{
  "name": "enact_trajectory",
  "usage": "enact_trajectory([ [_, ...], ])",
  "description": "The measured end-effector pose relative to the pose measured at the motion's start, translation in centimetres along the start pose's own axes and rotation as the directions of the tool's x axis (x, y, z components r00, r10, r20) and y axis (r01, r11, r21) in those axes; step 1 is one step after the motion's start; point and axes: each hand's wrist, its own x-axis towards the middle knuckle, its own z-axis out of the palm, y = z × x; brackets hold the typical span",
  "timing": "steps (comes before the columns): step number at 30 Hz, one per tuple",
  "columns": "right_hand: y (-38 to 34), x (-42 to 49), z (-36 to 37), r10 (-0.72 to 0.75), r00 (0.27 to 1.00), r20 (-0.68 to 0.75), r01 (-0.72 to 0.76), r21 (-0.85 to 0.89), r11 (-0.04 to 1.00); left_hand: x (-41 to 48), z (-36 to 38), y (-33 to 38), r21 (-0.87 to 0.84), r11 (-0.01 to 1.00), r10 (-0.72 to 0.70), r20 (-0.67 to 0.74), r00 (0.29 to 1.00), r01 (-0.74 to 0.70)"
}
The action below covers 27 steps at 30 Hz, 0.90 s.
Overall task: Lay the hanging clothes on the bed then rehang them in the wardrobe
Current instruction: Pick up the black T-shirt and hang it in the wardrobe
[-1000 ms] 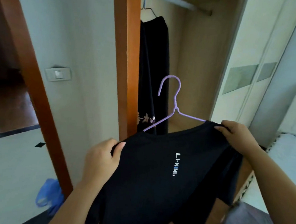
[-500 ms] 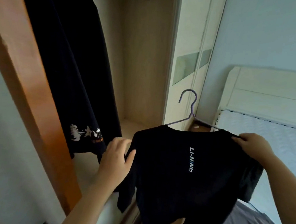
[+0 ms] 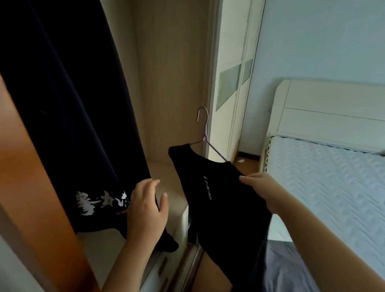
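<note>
While the right hand clutches the black T-shirt near the bed, left hand loose and empty, a dark garment hangs in the wardrobe, not yet fetched.

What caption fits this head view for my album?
The right hand holds a black shirt on a purple hanger beside the wardrobe.

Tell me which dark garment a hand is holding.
The black T-shirt with white lettering, gripped at the shoulder by the right hand; the long garment with a white print hangs in the wardrobe.
</note>
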Motion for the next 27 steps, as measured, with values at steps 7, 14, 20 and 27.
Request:
enact_trajectory([
  [7, -5.4, 2.6, 5.8, -0.195, 0.980, 0.043, 0.193, 0.046, 0.980, 2.4, 0.1, -1.5, 0.038, 0.999, -0.008, -0.078, 0.997, 0.011],
  [14, -12.1, 9.5, 8.2, -0.349, 0.922, 0.165, 0.330, 0.130, 0.935, 10.2, 0.3, -1.2, 0.129, 0.990, 0.088, -0.310, 0.947, -0.050],
  [20, -18.3, 16.1, 8.4, -0.531, 0.804, 0.269, 0.496, 0.189, 0.847, 19.1, -1.0, -0.3, 0.197, 0.980, 0.091, -0.536, 0.839, 0.019],
  [27, -27.2, 20.2, 8.9, -0.727, 0.602, 0.332, 0.618, 0.382, 0.687, 27.6, -4.0, 1.9, 0.332, 0.942, 0.206, -0.684, 0.700, 0.048],
])
